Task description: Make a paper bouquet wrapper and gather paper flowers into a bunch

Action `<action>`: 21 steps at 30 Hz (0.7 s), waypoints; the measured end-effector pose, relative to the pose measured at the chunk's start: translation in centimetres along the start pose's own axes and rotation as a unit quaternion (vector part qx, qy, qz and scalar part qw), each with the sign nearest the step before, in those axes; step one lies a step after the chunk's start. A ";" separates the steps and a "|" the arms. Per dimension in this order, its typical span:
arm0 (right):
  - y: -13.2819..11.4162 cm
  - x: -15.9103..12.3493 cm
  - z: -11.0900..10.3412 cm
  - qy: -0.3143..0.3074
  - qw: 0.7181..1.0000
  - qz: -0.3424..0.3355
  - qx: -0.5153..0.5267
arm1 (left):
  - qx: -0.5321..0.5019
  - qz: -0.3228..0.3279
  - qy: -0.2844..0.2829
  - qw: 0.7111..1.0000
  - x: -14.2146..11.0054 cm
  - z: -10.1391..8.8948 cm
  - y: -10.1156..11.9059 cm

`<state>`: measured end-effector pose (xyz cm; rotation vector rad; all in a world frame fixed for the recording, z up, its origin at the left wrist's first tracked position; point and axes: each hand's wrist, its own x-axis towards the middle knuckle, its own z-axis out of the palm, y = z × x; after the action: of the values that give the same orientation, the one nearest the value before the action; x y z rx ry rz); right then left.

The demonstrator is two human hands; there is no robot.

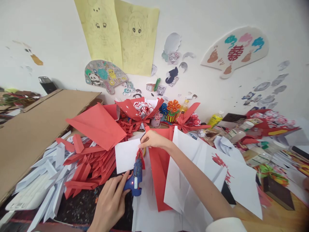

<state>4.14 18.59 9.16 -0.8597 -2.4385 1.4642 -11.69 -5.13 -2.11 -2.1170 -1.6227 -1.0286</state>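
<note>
Blue glue gun [137,177] in left hand [110,198], paper [126,157] in right hand [154,140]

Bright, diffuse light, soft shadows, wide-angle bending toward the edges, far right perhaps slightly blurred

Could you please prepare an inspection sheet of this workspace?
Surface: dark speckled top at lower left, wood at lower right; mostly covered.
Job's things: blue glue gun, nozzle at a small red paper piece; white paper square beside.
Clutter: red strips and white strips heaped left; yellow bottle at right rear.
Hands: left hand grips the blue glue gun; right hand pinches the white paper square's upper right corner.
Cables: nothing clearly seen.
Surroundings: white wall with yellow drawings and fans.
</note>
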 end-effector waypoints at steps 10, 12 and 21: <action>0.9 0.6 0.0 0.014 1.000 0.004 -0.011 | -0.005 -0.033 0.049 0.998 -0.8 0.0 0.1; 0.9 0.9 0.1 0.010 1.000 0.010 -0.022 | -0.013 -0.037 0.066 0.997 -1.1 -0.2 0.4; -0.8 0.0 3.0 0.027 0.993 0.000 -0.118 | -0.168 -0.132 0.085 0.973 -0.8 -1.9 3.0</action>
<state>2.54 16.05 8.36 -0.9301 -2.6047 1.1511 -9.73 -7.81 -0.78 -1.9699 -1.7811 -1.6243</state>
